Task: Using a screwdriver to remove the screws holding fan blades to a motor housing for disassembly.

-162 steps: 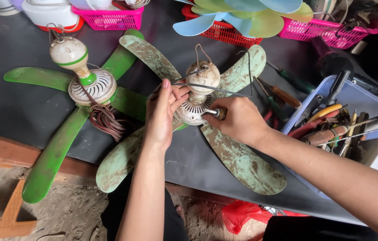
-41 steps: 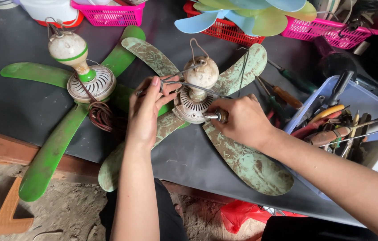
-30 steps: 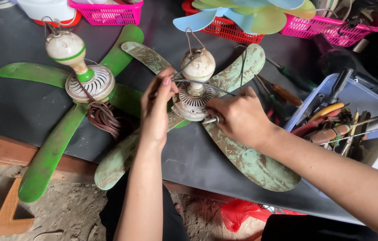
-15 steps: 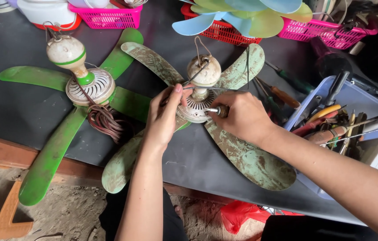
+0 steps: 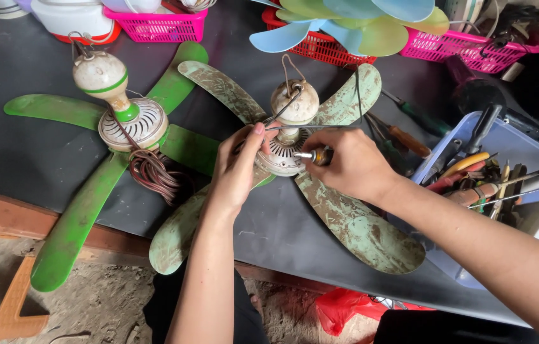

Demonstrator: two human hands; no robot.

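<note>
Weathered ceiling fan [image 5: 282, 150], pale green blades mottled with brown grime, lies flat on the dark tabletop [image 5: 40, 159] near the middle of the scene. Its cream motor housing faces up, with a round cap and wire hook above it toward the far side. One blade runs far-left, one far-right, one near-left past the table edge, one near-right.

Left hand [image 5: 237, 169] rests on the left side of the motor housing, fingers curled over it, index finger raised toward the thin wires at the hub. Whether it pinches a wire cannot be told.

Right hand [image 5: 346, 162] is closed around a screwdriver [image 5: 317, 155]; the dark handle with a yellow band shows between thumb and fingers, metal tip pointing left at the housing's right side, touching or just beside it.

To the left, a second fan [image 5: 123, 121] with bright green blades lies on the same table, a coil of brown cord [image 5: 155, 175] against its near-right side.

At the right, a pale blue bin [image 5: 454, 137] holds pliers, screwdrivers and other hand tools. More screwdrivers lie on the table between bin and fan.

Far edge: pink baskets [image 5: 161, 25], a red basket, and a plastic fan with blue and yellow-green blades [image 5: 352, 22].

Below the table's near edge: sandy ground, a red bag [image 5: 346, 312].
</note>
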